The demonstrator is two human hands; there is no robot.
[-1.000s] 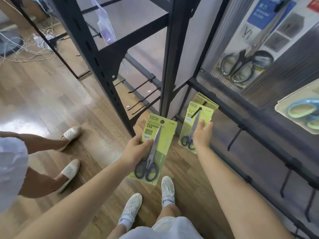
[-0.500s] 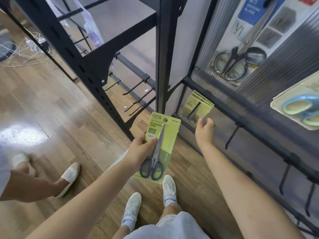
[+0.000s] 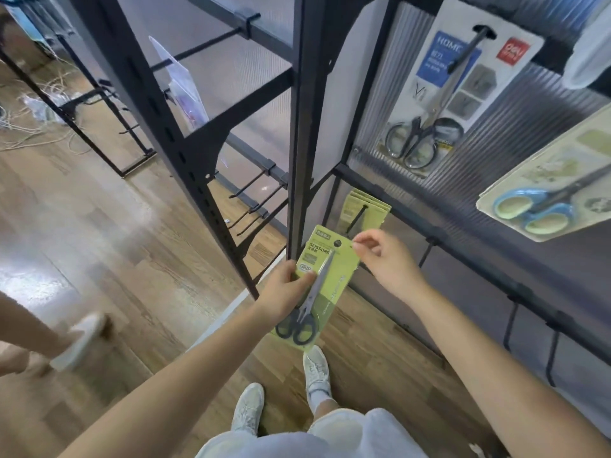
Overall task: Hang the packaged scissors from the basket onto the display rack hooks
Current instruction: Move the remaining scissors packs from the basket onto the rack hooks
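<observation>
My left hand (image 3: 285,294) grips a green card pack of black-handled scissors (image 3: 325,285) by its left edge, holding it tilted in front of the rack's black upright post. My right hand (image 3: 385,259) pinches the pack's upper right corner with thumb and forefinger. Just behind, several identical green packs (image 3: 365,209) hang on a low black hook (image 3: 356,219). The basket is out of view.
A white pack of large black scissors (image 3: 439,94) and a pack of blue scissors (image 3: 549,190) hang higher on the right panel. Bare hooks (image 3: 254,196) stick out of the left rack. Another person's foot (image 3: 79,342) stands at the left on the wooden floor.
My right hand let go of the pack it hung on the low hook and came back to the pack in my left hand. The other person's feet shifted left.
</observation>
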